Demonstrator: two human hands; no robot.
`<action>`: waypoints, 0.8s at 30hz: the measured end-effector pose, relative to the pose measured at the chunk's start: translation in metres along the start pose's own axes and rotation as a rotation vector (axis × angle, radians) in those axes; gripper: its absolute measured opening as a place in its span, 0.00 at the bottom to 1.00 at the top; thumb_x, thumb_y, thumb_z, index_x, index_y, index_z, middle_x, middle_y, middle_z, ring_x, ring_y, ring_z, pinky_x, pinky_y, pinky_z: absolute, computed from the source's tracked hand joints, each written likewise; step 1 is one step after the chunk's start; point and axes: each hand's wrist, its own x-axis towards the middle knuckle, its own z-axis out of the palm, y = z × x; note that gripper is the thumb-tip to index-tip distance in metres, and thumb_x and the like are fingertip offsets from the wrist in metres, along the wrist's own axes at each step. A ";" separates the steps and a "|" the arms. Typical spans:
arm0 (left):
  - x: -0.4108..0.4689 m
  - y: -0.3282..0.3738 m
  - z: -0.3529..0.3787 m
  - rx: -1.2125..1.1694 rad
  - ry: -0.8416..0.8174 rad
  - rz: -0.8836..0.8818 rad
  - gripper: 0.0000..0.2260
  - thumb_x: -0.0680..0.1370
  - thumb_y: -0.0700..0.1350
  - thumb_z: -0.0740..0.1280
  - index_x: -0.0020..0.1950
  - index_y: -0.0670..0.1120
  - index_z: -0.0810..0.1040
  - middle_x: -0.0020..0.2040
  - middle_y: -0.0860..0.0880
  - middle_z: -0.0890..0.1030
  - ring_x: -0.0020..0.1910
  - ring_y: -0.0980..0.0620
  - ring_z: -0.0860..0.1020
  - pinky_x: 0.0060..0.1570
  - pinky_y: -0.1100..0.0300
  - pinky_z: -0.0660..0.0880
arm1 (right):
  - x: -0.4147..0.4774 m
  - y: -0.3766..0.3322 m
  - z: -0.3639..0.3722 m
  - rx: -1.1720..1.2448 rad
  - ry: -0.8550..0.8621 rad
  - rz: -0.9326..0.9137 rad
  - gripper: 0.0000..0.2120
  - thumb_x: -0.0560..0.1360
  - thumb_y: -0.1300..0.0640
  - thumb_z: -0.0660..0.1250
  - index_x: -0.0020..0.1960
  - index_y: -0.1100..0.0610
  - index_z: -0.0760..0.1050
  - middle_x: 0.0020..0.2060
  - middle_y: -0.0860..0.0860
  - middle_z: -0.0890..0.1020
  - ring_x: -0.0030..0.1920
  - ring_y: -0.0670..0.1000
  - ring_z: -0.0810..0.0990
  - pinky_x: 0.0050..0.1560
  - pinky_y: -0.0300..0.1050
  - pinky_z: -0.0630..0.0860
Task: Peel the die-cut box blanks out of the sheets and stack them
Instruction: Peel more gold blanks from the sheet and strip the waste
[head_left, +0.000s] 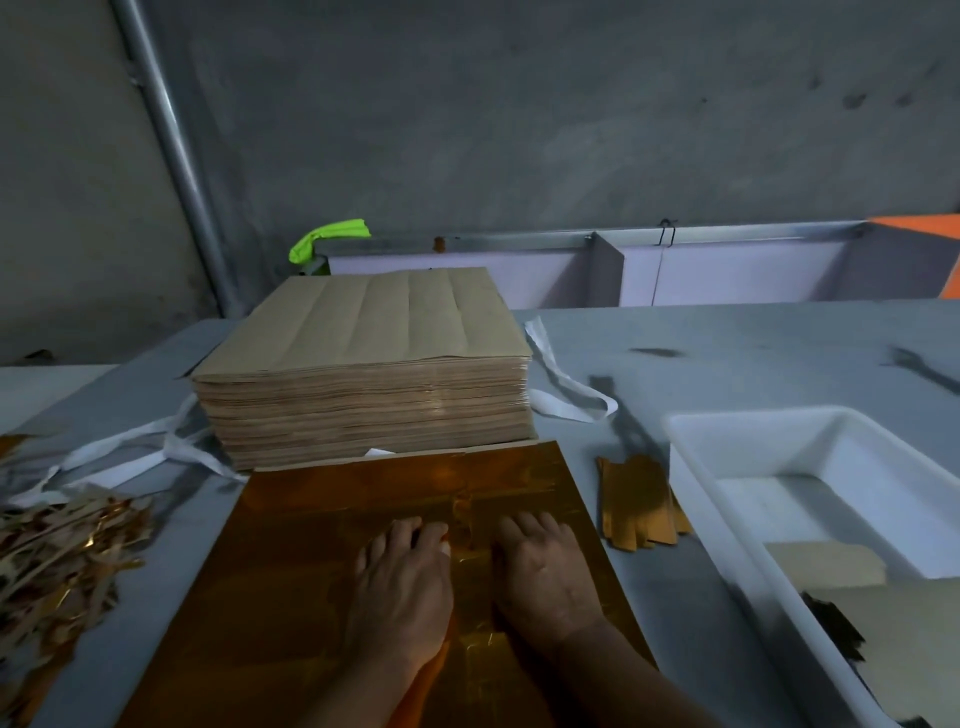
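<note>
A shiny gold die-cut sheet (311, 561) lies flat on the grey table in front of me. My left hand (402, 587) and my right hand (543, 571) both press down on it side by side near its middle, fingers spread forward, tips at a cut line between them. Behind the sheet stands a tall stack of brown-backed sheets (363, 374). A small pile of peeled gold blanks (639, 504) lies to the right of the sheet.
A white plastic tub (727, 431) holding a brown card sits at the right. Gold and brown scrap strips (57, 556) are heaped at the left edge. White strapping bands (561, 384) lie around the stack. A grey wall and a metal rail run behind the table.
</note>
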 end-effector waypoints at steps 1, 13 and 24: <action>-0.001 0.000 0.000 0.006 0.004 0.002 0.18 0.82 0.57 0.45 0.71 0.62 0.62 0.71 0.57 0.64 0.70 0.55 0.63 0.69 0.56 0.59 | -0.001 0.000 0.001 -0.009 0.008 -0.003 0.12 0.82 0.49 0.51 0.57 0.49 0.73 0.52 0.47 0.77 0.49 0.47 0.70 0.51 0.43 0.65; -0.002 0.002 -0.001 -0.007 0.022 0.004 0.19 0.83 0.56 0.46 0.72 0.61 0.65 0.71 0.55 0.66 0.70 0.54 0.64 0.70 0.55 0.59 | -0.002 -0.002 0.001 -0.013 0.086 0.022 0.18 0.79 0.50 0.46 0.55 0.53 0.72 0.46 0.50 0.76 0.44 0.48 0.67 0.48 0.44 0.64; -0.005 0.005 -0.006 -0.088 0.026 0.113 0.31 0.82 0.45 0.56 0.72 0.74 0.45 0.78 0.58 0.49 0.75 0.50 0.58 0.74 0.52 0.57 | -0.004 -0.003 -0.002 -0.015 0.101 -0.019 0.16 0.80 0.46 0.51 0.54 0.52 0.74 0.44 0.48 0.69 0.44 0.48 0.66 0.47 0.44 0.65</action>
